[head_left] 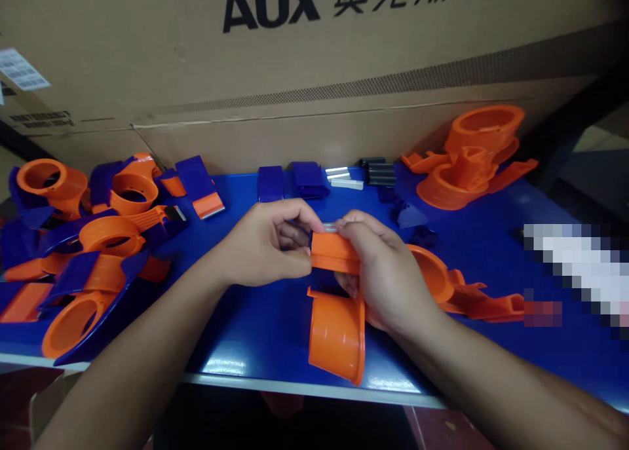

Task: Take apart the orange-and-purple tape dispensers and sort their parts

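In the middle of the head view, my right hand [388,260] is wrapped round an orange plastic tape dispenser body [337,335]. Its flat head is turned up, and its curved part hangs below, near the table's front edge. Along the top edge of that head lies a narrow metal strip [330,227], under my right thumb. My left hand [275,243] pinches the left end of the head, index fingertip against the strip and thumb lower down. The fingers of both hands partly hide the strip's ends and the back of the head.
Assembled orange-and-blue tape dispensers [98,240] are heaped at left. Along the back lie blue plastic pieces [307,178], metal strips [346,183] and black ribbed pieces [381,173]. More orange bodies [442,276] lie at right, some stacked [484,126]. A large cardboard box [147,57] stands behind.
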`<action>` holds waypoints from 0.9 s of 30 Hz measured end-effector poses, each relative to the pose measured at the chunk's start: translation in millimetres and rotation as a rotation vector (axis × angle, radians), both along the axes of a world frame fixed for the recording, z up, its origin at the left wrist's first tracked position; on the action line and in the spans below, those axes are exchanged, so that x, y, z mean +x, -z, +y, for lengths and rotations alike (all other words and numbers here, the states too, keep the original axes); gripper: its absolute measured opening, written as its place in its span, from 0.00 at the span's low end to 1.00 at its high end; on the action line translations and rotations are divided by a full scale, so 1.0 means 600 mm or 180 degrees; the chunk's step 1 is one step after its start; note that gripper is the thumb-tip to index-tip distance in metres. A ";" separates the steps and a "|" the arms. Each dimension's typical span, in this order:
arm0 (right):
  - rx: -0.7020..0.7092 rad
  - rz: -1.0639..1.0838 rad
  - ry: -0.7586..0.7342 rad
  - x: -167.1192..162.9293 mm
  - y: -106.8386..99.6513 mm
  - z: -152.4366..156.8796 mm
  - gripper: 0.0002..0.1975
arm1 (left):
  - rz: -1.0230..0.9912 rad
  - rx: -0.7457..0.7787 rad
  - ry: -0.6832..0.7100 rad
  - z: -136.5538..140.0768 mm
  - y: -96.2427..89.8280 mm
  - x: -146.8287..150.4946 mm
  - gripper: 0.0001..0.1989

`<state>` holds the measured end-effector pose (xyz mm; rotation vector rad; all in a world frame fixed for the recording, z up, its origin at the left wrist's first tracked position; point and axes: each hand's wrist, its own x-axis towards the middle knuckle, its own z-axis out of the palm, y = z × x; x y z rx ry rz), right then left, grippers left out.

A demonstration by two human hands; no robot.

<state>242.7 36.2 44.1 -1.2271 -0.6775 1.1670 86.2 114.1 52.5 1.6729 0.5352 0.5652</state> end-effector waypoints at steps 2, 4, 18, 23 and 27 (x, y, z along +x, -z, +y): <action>0.0010 -0.0026 -0.0005 0.000 0.000 -0.002 0.09 | 0.0049 0.0177 -0.0080 0.000 0.000 0.001 0.14; 0.0003 -0.0057 0.0013 0.000 -0.001 -0.004 0.09 | 0.0046 0.0486 -0.0383 0.001 0.001 0.004 0.14; -0.0335 0.0180 -0.0267 -0.005 0.006 -0.002 0.10 | 0.0555 0.0651 -0.1370 0.050 0.043 0.007 0.09; -0.0701 0.0433 -0.0625 -0.012 0.025 0.006 0.08 | 0.0128 0.0671 -0.1560 0.066 0.042 0.015 0.08; -0.0772 0.0481 -0.0676 -0.010 0.031 0.012 0.05 | 0.0248 0.0947 -0.1146 0.058 0.003 0.076 0.07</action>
